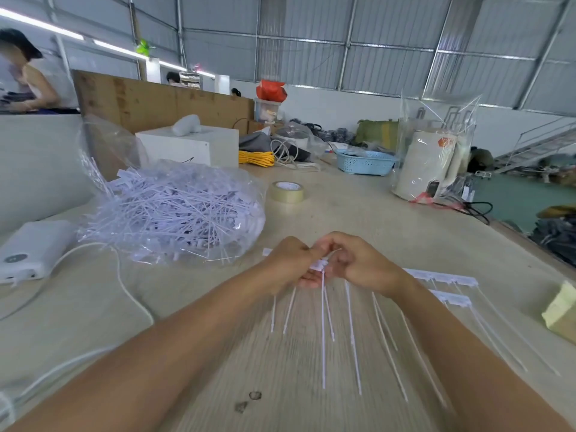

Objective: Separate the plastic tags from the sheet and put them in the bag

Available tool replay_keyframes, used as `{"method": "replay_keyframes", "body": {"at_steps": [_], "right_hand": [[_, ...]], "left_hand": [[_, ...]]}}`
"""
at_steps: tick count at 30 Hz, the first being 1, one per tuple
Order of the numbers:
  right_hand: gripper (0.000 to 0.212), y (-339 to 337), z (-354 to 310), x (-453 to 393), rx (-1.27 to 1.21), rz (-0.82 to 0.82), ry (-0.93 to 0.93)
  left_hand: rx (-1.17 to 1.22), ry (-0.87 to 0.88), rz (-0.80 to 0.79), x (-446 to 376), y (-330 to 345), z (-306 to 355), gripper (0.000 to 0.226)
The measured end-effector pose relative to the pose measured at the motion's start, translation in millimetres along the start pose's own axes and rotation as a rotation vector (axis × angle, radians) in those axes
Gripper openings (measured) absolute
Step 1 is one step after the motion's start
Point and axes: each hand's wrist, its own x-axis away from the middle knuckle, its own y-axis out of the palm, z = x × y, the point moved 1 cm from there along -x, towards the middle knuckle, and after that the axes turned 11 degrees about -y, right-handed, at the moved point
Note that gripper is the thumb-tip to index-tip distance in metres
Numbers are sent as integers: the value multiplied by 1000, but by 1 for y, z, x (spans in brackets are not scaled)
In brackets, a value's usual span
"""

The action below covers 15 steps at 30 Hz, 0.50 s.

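Where the head view looks down on the pale wooden table [358,219], both of your hands meet at its centre. Your left hand [290,263] and right hand [364,266] curl their fingers together around the head end of a sheet of plastic tags [324,307], whose thin white tails fan toward you over the tabletop. Further joined strips of tags [442,275] lie flat just right of your right wrist.

Left of centre: a clear plastic bag [174,210], full of loose white tags, resting on the table. At the left edge: a white power bank [31,251] with a white cable [131,291] trailing across the surface. Beyond the bag: a white box [190,148], yellow cord [255,159], a roll of tape [286,191], a light blue basket [364,163]. Right side: a cream roll wrapped in clear film [427,166]; at the right edge, a pale yellow block [561,310].

Room: corrugated metal walls and roof on a steel frame, a brown board partition [162,101] behind the table, a person [25,76] at far left, a green floor [514,198] at right.
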Motion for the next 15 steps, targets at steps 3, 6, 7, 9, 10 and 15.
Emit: {"method": "replay_keyframes", "body": {"at_steps": [3, 6, 7, 9, 10, 15], "right_hand": [[29, 1, 2, -2, 11, 40, 37], [17, -1, 3, -3, 143, 70, 43], [11, -2, 3, -4, 148, 64, 33], [12, -2, 1, -4, 202, 37, 21], [16, -2, 0, -4, 248, 33, 19], [19, -3, -2, -5, 195, 77, -18]], "left_hand": [[105, 37, -3, -6, -3, -9, 20], [85, 94, 133, -10, -8, -10, 18], [107, 109, 143, -10, -8, -9, 17], [184, 133, 161, -8, -4, -8, 17], [234, 138, 172, -9, -2, -7, 17], [383, 28, 93, -8, 5, -5, 26]]}}
